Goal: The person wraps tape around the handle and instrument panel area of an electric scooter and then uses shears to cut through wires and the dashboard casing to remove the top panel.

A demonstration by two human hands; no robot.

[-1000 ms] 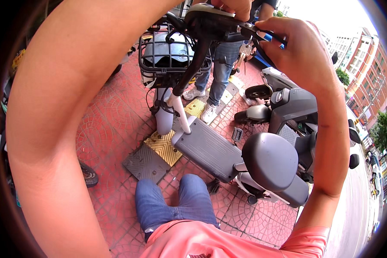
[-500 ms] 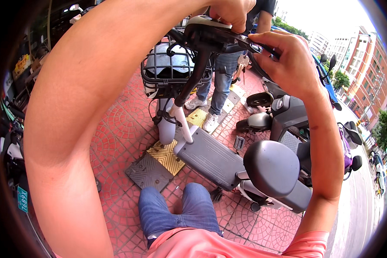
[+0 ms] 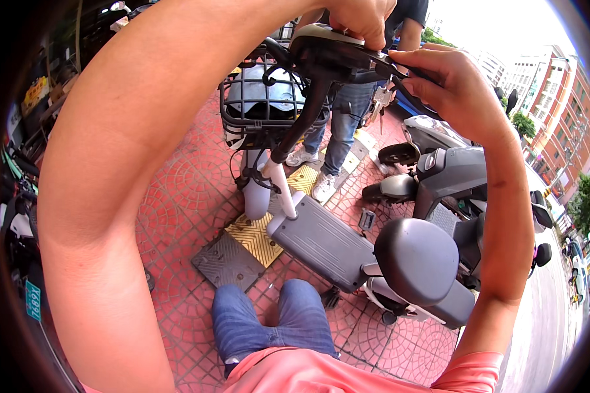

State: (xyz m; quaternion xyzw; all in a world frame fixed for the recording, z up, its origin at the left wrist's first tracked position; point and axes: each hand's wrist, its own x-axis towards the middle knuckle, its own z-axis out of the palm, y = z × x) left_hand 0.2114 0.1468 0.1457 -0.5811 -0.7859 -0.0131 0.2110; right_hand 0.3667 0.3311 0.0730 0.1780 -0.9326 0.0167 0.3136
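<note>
An electric bike stands in front of me, with its dark handlebar console (image 3: 334, 38) at chest height. My left hand (image 3: 364, 21) is at the console's right end, fingers curled and tips pressed down on it; anything pinched there is hidden. Just right of it, my right hand (image 3: 455, 82) grips the dark handlebar end between thumb and fingers. A bunch of keys (image 3: 382, 98) dangles below the bar between the two hands. Lower down are the black stem (image 3: 308, 114), the grey footboard (image 3: 321, 242) and the dark saddle (image 3: 416, 262).
A wire basket (image 3: 272, 124) is mounted at the bike's front. Behind it stands a person in jeans (image 3: 343, 131). A grey scooter (image 3: 449, 177) is parked at the right, beside the road. Black and yellow ramp blocks (image 3: 252, 239) lie on the red paving (image 3: 183, 190).
The handlebar, basket and keys sit slightly further right in the picture. My right hand has shifted right and a little lower with them. Both hands stay at the handlebar.
</note>
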